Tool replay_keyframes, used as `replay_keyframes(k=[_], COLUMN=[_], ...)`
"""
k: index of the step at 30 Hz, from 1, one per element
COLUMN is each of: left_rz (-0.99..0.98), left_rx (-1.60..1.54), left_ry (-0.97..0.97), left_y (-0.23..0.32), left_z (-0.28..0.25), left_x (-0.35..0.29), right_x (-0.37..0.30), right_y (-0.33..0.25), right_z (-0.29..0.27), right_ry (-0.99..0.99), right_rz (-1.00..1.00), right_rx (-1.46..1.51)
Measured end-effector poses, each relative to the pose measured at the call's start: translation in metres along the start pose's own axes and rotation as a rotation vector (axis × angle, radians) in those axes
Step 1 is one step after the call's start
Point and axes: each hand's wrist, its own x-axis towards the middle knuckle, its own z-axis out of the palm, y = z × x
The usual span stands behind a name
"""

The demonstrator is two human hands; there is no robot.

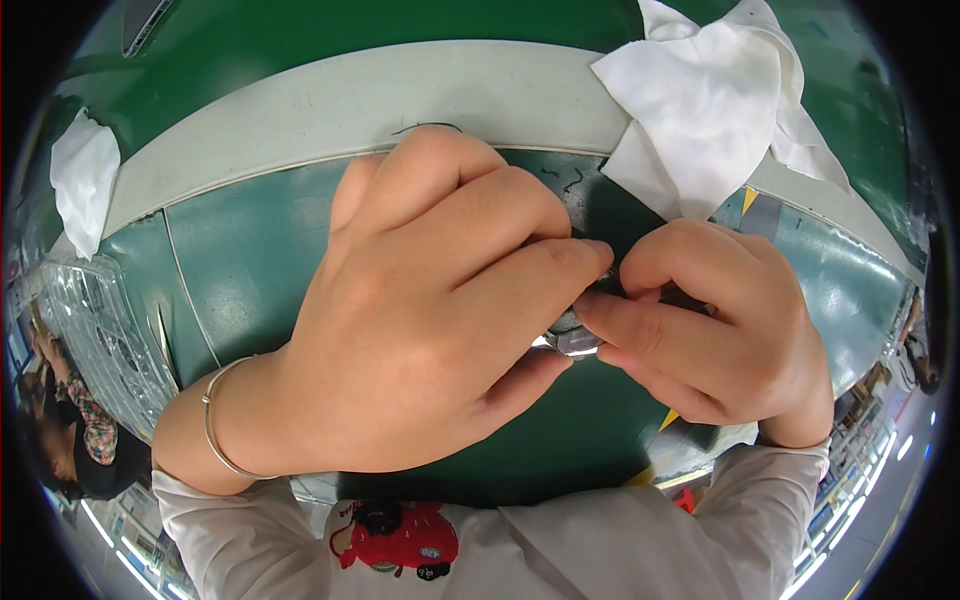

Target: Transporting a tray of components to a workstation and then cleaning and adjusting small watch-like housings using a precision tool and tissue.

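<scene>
My left hand [430, 310] and my right hand [710, 320] meet over the middle of the green work surface. Between their fingertips is a small round grey-and-silver metal piece [572, 338], mostly hidden by the fingers. The left thumb and forefinger press on it from the left, with the other fingers curled. On its right side, the right thumb and fingertips pinch it. What kind of piece it is I cannot make out. Just beyond the right hand lies a crumpled white cloth [700, 100].
At the left are a clear plastic tray [95, 320], thin metal tweezers [163, 345] and a second white cloth [84, 175]. A pale raised strip [300, 105] crosses behind my hands. A dark flat device [143, 22] lies far left. Another person [85, 430] sits at the left edge.
</scene>
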Motion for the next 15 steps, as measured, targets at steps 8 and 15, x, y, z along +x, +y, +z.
replay_keyframes(k=[8, 15], left_rz=[-0.005, -0.002], left_rx=[-0.004, -0.004], left_ry=[-0.005, -0.018], left_y=[0.0001, 0.0005], left_z=[-0.0009, -0.0022], left_x=[-0.0001, -0.0002], right_x=[-0.0014, -0.002], right_y=[-0.0033, -0.0026], right_z=[0.0038, 0.0037], right_ry=[0.006, 0.011], right_rz=[0.053, 0.02], right_rx=[-0.003, -0.031])
